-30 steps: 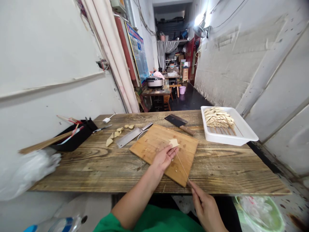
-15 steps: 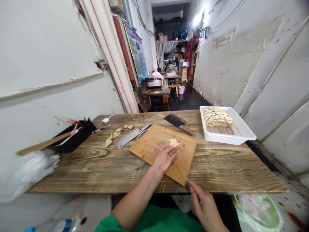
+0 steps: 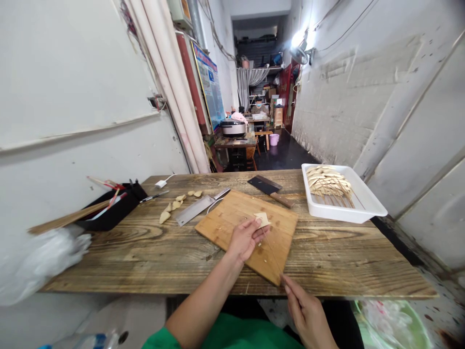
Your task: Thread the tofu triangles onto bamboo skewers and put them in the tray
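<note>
Above the wooden cutting board (image 3: 218, 218), my left hand (image 3: 247, 237) pinches a thin, pale, flat piece of food (image 3: 263, 219) between thumb and fingers. I cannot make out exactly what food it is. My right hand (image 3: 303, 305), at the table's front edge, grips the lower end of a thin wooden skewer (image 3: 273, 254). The skewer runs up and leftward to the pale piece; how far its tip sits inside is hidden by my left fingers. A few small crumbs lie on the board.
Left of the board are a metal cleaver (image 3: 196, 209) and several pale pieces (image 3: 165, 214). Behind it lies a dark-bladed knife (image 3: 267, 186). A white tray (image 3: 337, 213) with skewered pieces stands right. A black holder (image 3: 116, 213) of sticks and a plastic bag (image 3: 54, 257) are left.
The view has shifted slightly, so the scene sits a little lower. The pale piece has turned slightly in my left fingers, while both hands keep their holds.
</note>
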The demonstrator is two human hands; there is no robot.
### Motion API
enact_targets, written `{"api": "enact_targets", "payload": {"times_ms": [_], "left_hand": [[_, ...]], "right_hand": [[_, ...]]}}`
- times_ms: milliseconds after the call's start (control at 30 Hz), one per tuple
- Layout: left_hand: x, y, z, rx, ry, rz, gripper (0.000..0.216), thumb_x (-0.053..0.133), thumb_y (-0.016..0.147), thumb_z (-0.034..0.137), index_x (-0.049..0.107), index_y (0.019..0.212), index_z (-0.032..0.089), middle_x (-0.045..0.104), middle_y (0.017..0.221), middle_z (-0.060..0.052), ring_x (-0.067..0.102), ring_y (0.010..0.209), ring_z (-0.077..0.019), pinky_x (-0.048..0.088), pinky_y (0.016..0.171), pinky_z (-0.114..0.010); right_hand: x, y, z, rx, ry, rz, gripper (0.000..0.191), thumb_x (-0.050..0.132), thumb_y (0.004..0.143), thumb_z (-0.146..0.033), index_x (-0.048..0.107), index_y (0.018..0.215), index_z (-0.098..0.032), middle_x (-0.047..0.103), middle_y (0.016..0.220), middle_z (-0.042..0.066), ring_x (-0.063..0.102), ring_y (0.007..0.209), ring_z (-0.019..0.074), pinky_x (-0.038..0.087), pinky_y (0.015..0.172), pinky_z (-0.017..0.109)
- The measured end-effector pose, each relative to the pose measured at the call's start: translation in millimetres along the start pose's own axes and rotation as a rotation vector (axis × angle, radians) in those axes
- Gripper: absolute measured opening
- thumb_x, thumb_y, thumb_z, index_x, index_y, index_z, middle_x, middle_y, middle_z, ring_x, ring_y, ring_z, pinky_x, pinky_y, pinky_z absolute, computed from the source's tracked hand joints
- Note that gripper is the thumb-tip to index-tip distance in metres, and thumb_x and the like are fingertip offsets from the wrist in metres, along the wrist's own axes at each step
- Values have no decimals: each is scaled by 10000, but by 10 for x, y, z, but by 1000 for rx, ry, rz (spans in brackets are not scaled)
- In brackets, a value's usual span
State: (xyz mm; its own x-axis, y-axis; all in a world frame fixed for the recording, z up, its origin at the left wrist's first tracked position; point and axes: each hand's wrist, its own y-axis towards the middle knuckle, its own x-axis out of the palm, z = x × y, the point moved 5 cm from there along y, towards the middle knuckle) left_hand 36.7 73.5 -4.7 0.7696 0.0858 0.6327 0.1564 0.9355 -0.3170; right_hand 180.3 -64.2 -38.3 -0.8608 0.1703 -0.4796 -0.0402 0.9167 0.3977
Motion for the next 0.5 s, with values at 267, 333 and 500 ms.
{"api": "enact_targets", "payload": {"times_ms": [267,333,500], "left_hand": [[36,-81,9,-22,-21,-37,89,647,714,125,600,774,81,678,810,-105,656,763,-192,512,795,-338],[41,-92,-2,-32,-31,-43,85,649,711,123,599,767,82,677,796,-98,656,757,-190,513,791,-341],[75,-138,-14,-42,-37,-44,110,662,702,130,595,776,83,676,800,-100,655,767,-199,509,797,-352]], "right_hand": [[76,-63,122,-33,6,12,346,421,907,-265,560,1202,-150,687,1028,99,655,933,152,509,802,185],[68,-58,122,-47,-5,20,342,422,906,-258,560,1203,-159,673,1063,95,630,987,157,492,839,196],[52,-43,139,-77,-26,43,339,425,906,-270,573,1193,-166,678,1051,89,653,935,146,506,804,171]]}}
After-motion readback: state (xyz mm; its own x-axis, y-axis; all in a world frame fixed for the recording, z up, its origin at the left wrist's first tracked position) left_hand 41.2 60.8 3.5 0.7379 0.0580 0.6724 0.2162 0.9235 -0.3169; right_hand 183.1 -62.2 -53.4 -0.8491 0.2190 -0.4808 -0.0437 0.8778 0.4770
